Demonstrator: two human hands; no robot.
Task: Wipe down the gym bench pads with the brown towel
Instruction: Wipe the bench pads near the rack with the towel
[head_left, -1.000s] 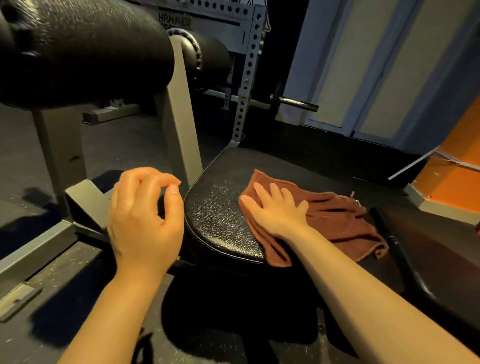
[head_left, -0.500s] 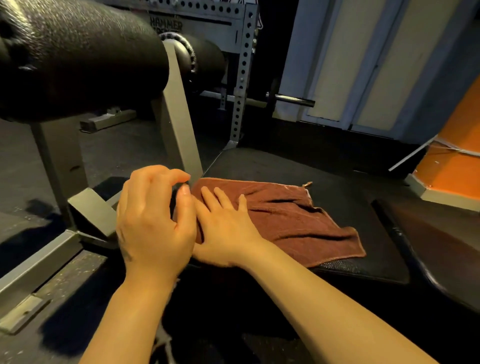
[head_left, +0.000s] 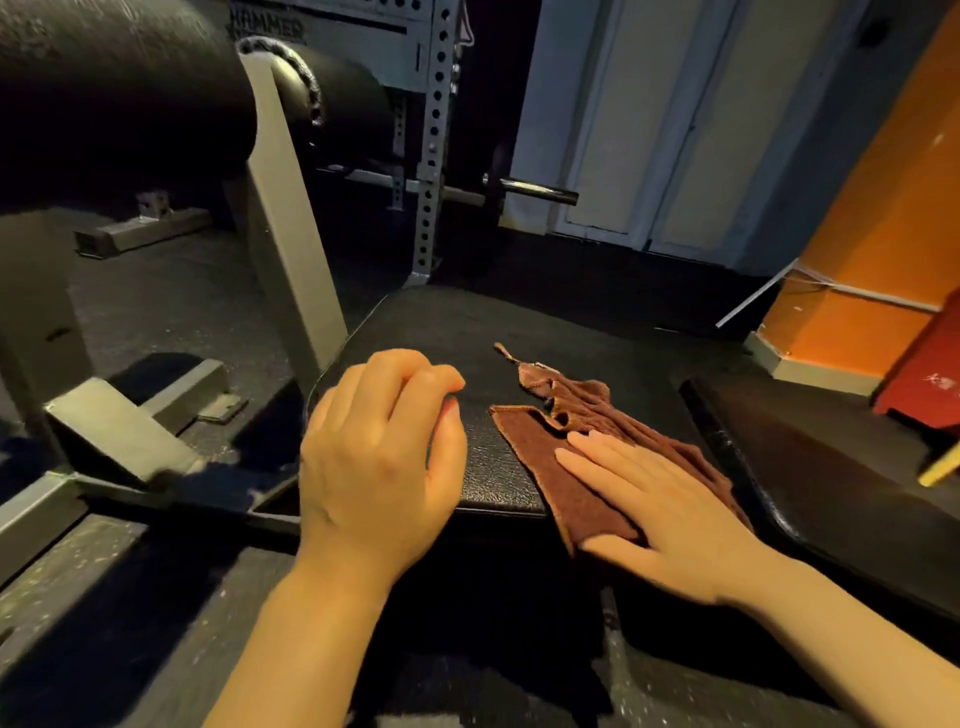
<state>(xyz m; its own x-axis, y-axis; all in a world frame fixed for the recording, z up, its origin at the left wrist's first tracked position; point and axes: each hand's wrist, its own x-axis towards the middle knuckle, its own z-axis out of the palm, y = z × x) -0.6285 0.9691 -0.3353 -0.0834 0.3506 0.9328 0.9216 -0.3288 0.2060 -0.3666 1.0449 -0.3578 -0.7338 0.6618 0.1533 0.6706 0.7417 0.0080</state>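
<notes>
The brown towel (head_left: 582, 415) lies bunched on the right half of a black bench pad (head_left: 467, 332), its near edge hanging over the pad's front. My right hand (head_left: 660, 509) presses flat on the towel with straight fingers. My left hand (head_left: 379, 457) hovers over the pad's front left corner, fingers loosely curled, holding nothing. A second black pad (head_left: 810, 478) sits just to the right, separated by a narrow gap.
Two black roller pads (head_left: 119, 88) on a grey steel post (head_left: 291, 249) stand at the upper left. A perforated rack upright (head_left: 431, 156) and barbell end (head_left: 540, 189) are behind the bench. An orange wall (head_left: 883, 234) is at the right. The floor is dark rubber.
My right hand has swept the towel from the pad's left side to its right side, bunching the cloth. My left hand has stayed near the front left corner.
</notes>
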